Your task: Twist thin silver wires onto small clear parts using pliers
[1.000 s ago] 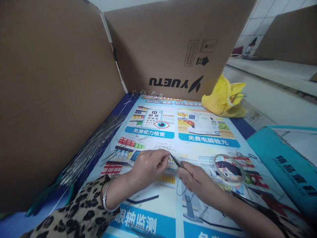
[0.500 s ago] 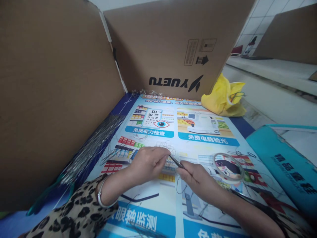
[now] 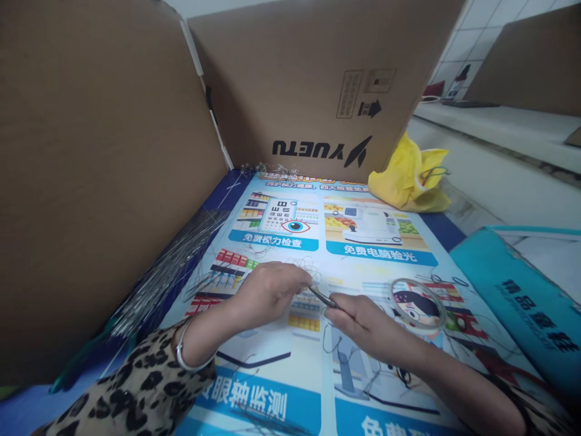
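Note:
My left hand (image 3: 267, 293), with a silver bracelet at the wrist, is closed in a pinch over the middle of the printed poster (image 3: 308, 339). What lies between its fingertips is too small to make out. My right hand (image 3: 358, 315) is wrapped round a slim metal tool (image 3: 323, 297), which looks like pliers or tweezers. The tool's tip reaches the left fingertips. Thin wire loops (image 3: 308, 265) show just behind the hands. A clear round ring like a tape roll (image 3: 418, 304) lies to the right, beyond my right forearm.
A bundle of thin straight wires (image 3: 167, 260) lies along the left. Cardboard panels (image 3: 290, 79) stand at the left and back. A yellow bag (image 3: 408, 175) sits at the back right, with a teal box (image 3: 521, 290) nearer. Wire pieces (image 3: 267, 419) lie at the front edge.
The left hand's fingers have shifted slightly upward and the right hand has turned a little, its tool still at the left fingertips. The camera view has moved slightly.

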The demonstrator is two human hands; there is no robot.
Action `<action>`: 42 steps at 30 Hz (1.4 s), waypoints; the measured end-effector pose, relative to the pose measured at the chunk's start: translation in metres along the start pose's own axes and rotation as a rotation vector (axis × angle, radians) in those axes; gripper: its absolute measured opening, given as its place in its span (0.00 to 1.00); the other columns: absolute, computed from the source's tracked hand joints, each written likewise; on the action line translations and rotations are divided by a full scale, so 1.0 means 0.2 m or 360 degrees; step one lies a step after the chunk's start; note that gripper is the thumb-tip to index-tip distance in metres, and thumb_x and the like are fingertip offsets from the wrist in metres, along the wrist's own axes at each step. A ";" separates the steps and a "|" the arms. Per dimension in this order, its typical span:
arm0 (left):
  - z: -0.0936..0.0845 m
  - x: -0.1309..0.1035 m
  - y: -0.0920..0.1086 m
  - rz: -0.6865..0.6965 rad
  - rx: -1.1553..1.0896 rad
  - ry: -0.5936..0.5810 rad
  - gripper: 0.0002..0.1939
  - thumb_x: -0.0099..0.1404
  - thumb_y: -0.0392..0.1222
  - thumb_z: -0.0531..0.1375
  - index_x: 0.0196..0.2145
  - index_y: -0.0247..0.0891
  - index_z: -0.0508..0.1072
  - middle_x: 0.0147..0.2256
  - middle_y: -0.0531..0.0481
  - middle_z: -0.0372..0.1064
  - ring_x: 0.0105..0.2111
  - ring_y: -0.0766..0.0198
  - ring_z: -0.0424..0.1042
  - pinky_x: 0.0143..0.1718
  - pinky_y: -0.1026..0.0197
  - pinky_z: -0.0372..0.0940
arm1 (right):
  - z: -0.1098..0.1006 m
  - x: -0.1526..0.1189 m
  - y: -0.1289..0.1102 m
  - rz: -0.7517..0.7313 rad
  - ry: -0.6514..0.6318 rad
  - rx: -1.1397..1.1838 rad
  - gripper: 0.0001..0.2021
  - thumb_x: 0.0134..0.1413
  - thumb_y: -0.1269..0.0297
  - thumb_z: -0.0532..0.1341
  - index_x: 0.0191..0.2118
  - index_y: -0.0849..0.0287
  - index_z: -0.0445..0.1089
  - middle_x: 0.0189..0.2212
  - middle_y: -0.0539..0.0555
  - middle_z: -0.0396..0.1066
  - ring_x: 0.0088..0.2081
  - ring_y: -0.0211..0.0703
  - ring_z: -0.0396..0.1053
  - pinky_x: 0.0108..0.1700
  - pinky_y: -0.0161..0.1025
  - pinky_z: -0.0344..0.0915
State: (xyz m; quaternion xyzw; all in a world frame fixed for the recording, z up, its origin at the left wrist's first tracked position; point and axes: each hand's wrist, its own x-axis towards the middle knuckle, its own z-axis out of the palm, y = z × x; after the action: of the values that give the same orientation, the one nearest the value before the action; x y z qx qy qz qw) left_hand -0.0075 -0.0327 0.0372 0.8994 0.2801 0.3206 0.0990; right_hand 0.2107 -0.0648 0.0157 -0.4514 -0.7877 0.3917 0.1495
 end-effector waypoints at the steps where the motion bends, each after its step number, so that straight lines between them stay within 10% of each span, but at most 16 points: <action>1: 0.00 0.00 0.00 -0.0040 -0.0055 -0.0028 0.11 0.61 0.30 0.50 0.36 0.37 0.71 0.29 0.50 0.74 0.29 0.66 0.72 0.30 0.65 0.65 | 0.00 0.00 0.00 -0.0005 0.0005 -0.0019 0.18 0.60 0.51 0.44 0.29 0.58 0.58 0.27 0.50 0.64 0.30 0.37 0.60 0.32 0.34 0.56; 9: -0.04 0.03 0.02 -0.0142 -0.0398 -0.0259 0.11 0.65 0.33 0.49 0.33 0.35 0.71 0.28 0.51 0.73 0.27 0.70 0.70 0.29 0.70 0.62 | -0.03 -0.01 0.02 -0.0094 -0.0162 -0.0075 0.18 0.60 0.51 0.45 0.25 0.58 0.53 0.22 0.46 0.57 0.25 0.33 0.56 0.28 0.32 0.51; 24: 0.00 0.00 -0.02 0.0086 -0.0080 -0.0147 0.12 0.59 0.28 0.51 0.36 0.37 0.71 0.32 0.51 0.75 0.31 0.66 0.71 0.37 0.62 0.62 | -0.03 -0.02 0.00 -0.0038 -0.0155 -0.0273 0.17 0.61 0.52 0.44 0.29 0.57 0.58 0.26 0.50 0.64 0.28 0.36 0.61 0.29 0.33 0.52; 28: -0.02 0.02 -0.02 -0.0162 -0.0341 -0.0309 0.10 0.63 0.32 0.50 0.36 0.37 0.71 0.28 0.52 0.73 0.28 0.69 0.70 0.33 0.65 0.63 | -0.04 -0.01 -0.01 -0.0016 -0.0131 -0.0290 0.16 0.61 0.52 0.44 0.29 0.57 0.57 0.26 0.49 0.64 0.28 0.36 0.61 0.30 0.34 0.52; 34: 0.00 0.03 -0.03 -0.0793 -0.0818 -0.0116 0.03 0.61 0.35 0.57 0.30 0.35 0.69 0.23 0.56 0.68 0.23 0.73 0.68 0.30 0.68 0.63 | -0.04 0.00 -0.02 0.0118 0.0009 -0.0256 0.17 0.61 0.51 0.43 0.27 0.57 0.56 0.25 0.49 0.64 0.27 0.36 0.60 0.29 0.34 0.52; 42: 0.00 0.01 -0.02 -0.0454 -0.0406 0.0165 0.05 0.61 0.35 0.57 0.27 0.35 0.71 0.24 0.54 0.69 0.25 0.72 0.67 0.28 0.69 0.61 | -0.06 0.00 -0.01 0.0175 0.0031 -0.0189 0.17 0.61 0.51 0.44 0.28 0.57 0.57 0.27 0.49 0.64 0.29 0.37 0.62 0.31 0.35 0.53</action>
State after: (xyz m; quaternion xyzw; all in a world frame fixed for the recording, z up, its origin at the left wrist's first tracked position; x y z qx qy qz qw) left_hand -0.0085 -0.0277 0.0370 0.8131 0.3664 0.3822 0.2420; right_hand 0.2172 -0.0599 0.0246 -0.5057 -0.7822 0.3474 0.1083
